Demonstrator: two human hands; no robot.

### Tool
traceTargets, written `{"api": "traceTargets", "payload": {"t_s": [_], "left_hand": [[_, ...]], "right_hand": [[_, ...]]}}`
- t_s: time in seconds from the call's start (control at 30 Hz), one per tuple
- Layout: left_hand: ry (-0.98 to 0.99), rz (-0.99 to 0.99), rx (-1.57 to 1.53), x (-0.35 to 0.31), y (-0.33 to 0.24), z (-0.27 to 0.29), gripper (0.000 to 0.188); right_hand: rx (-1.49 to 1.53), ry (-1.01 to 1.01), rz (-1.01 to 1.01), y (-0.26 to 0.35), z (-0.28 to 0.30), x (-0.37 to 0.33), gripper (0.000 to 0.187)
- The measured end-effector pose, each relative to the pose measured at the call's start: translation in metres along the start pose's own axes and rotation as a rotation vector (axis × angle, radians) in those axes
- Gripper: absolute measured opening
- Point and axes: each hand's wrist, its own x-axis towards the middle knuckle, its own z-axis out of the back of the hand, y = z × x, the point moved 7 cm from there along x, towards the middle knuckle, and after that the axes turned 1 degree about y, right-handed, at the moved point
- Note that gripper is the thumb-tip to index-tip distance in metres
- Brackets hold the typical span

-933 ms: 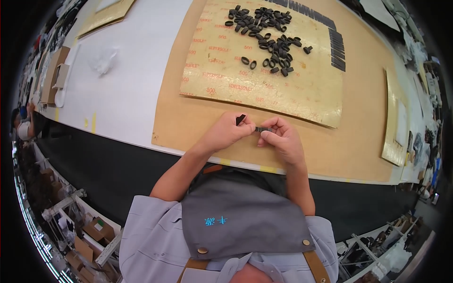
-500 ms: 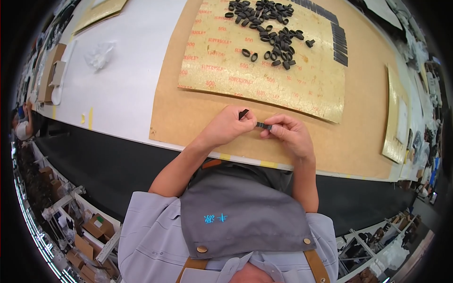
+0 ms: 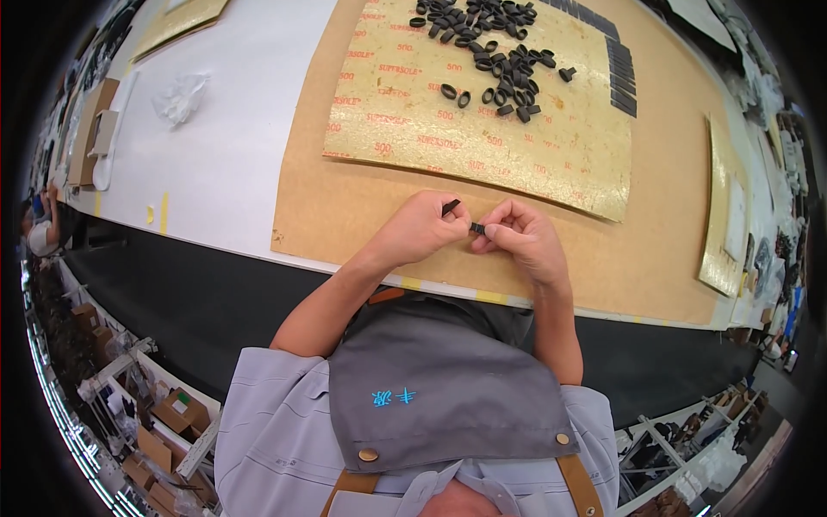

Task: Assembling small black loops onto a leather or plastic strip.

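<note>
A thin black strip [image 3: 478, 228] is pinched between my two hands, just above the near part of the brown sheet. My left hand [image 3: 419, 229] is closed on it, and one dark end sticks up between thumb and fingers. The fingertips of my right hand [image 3: 527, 239] pinch the strip's other end, close against the left fingertips. Most of the strip is hidden by my fingers. Beyond my hands, many black loops [image 3: 514, 77] lie in a loose pile on a yellowish board [image 3: 405, 129] with red print.
Flat black strips [image 3: 621, 77] are lined up along the board's right edge. The brown sheet [image 3: 663, 215] covers the white table [image 3: 233, 129]. Crumpled clear plastic [image 3: 181, 96] and a cardboard box [image 3: 95, 133] are at left. Another yellowish board [image 3: 722, 211] lies at right.
My right hand has moved slightly left, closer to the left hand. Less of the strip shows between them. The loops on the board look unmoved.
</note>
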Motion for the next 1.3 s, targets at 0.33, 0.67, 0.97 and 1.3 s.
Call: {"api": "traceTargets", "payload": {"t_s": [0.33,0.67,0.97,1.3], "left_hand": [[-0.03,0.054,0.054,0.0029,0.0014,0.0016,0.017],[-0.025,0.056,0.068,0.003,0.0033,0.0012,0.017],[-0.027,0.039,0.076,0.0034,0.0026,0.0019,0.018],[-0.03,0.038,0.077,0.003,0.0028,0.0017,0.019]], "right_hand": [[-0.079,-0.079,0.044,0.003,0.0007,0.0025,0.009],[-0.092,-0.061,0.044,0.0014,0.0012,0.0031,0.009],[-0.118,-0.065,0.034,0.0028,0.0003,0.0038,0.008],[-0.107,-0.06,0.026,0.0015,-0.0004,0.0044,0.008]]}}
